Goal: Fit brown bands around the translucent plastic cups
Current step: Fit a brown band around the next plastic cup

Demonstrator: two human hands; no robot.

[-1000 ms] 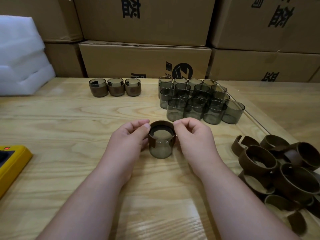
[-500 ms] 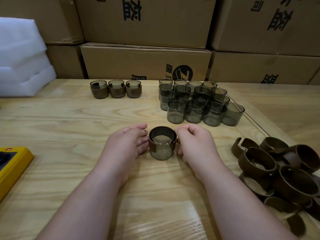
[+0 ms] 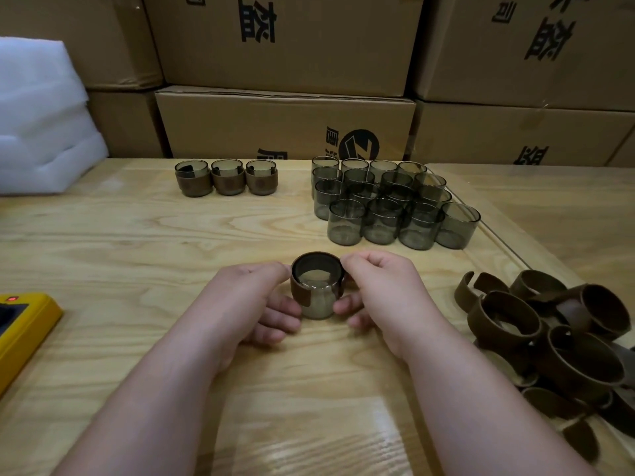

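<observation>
- A person's left hand (image 3: 252,297) and right hand (image 3: 381,290) flank a translucent cup (image 3: 316,297) standing on the wooden bench (image 3: 137,242), fingers curled and grasping a brown band (image 3: 298,292) wrapped around the cup's upper half
- The band sits high, near the rim; whether its ends are joined at the front is hard to tell
- Three finished cups (image 3: 226,177) line the far edge, a cluster of bare cups (image 3: 388,204) waits just right of them, and loose bands (image 3: 549,334) lie heaped at right
- The cup looks light, stiff and slick, likely to skid if pushed; the band appears soft and pliable, best pinched at opposite sides and eased down evenly
</observation>
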